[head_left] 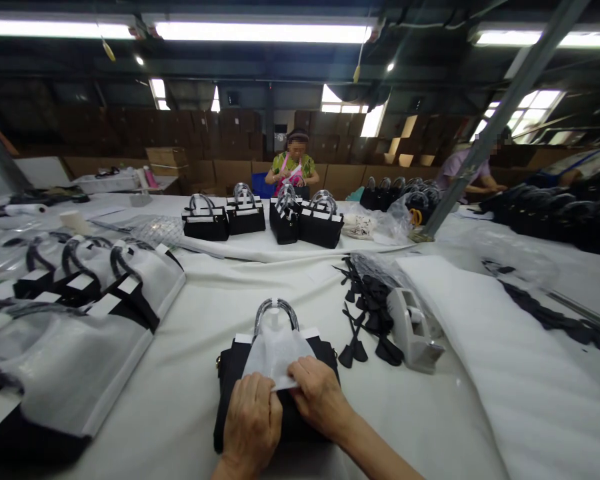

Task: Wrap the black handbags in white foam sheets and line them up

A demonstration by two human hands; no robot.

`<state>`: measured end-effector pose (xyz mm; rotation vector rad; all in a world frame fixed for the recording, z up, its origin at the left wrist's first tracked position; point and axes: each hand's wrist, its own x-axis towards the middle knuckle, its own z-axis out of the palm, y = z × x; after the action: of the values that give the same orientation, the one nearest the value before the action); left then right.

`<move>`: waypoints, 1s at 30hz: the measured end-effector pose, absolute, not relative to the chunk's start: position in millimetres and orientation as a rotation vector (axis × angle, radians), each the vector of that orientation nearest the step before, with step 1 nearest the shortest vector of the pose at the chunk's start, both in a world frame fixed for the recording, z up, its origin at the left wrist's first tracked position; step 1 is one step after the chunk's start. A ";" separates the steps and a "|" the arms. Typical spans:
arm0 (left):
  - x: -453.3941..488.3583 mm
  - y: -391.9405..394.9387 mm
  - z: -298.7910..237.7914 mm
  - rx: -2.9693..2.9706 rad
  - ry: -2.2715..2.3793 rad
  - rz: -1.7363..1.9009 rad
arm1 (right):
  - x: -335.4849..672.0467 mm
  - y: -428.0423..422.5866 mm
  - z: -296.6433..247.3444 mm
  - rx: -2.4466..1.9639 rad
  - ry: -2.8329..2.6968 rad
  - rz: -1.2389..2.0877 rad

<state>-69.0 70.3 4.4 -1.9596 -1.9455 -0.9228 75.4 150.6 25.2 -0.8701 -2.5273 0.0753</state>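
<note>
A black handbag [233, 373] with a wrapped handle lies flat on the white table [190, 347] right in front of me. A sheet of white tissue paper [275, 353] lies over its front. My left hand [253, 423] rests on the bag with its fingers curled at the paper's lower edge. My right hand [317, 397] presses on the paper's lower right corner, fingers bent down on it.
Bagged black handbags [80, 313] are stacked at my left. A tape dispenser [413, 327] and a pile of black tags [370, 307] sit to the right, beside white foam sheet [505, 353]. More handbags [260, 217] stand farther back, where a person [293, 167] works.
</note>
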 end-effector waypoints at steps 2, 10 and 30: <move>-70.6 68.7 2.8 -2.015 -1.867 -0.947 | 77.7 152.7 28.0 -0.862 -2.559 0.119; -72.6 60.1 -10.4 -2.309 -1.754 -0.649 | 81.3 151.8 28.7 -0.851 -2.571 0.132; -52.6 61.9 14.2 -2.245 -1.814 -0.334 | 171.9 14.6 -103.5 -0.808 -2.776 -0.038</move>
<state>-52.6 61.9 14.2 -2.2451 -1.8139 -0.3335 171.9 14.6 -103.5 -0.8079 -2.7764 -0.0385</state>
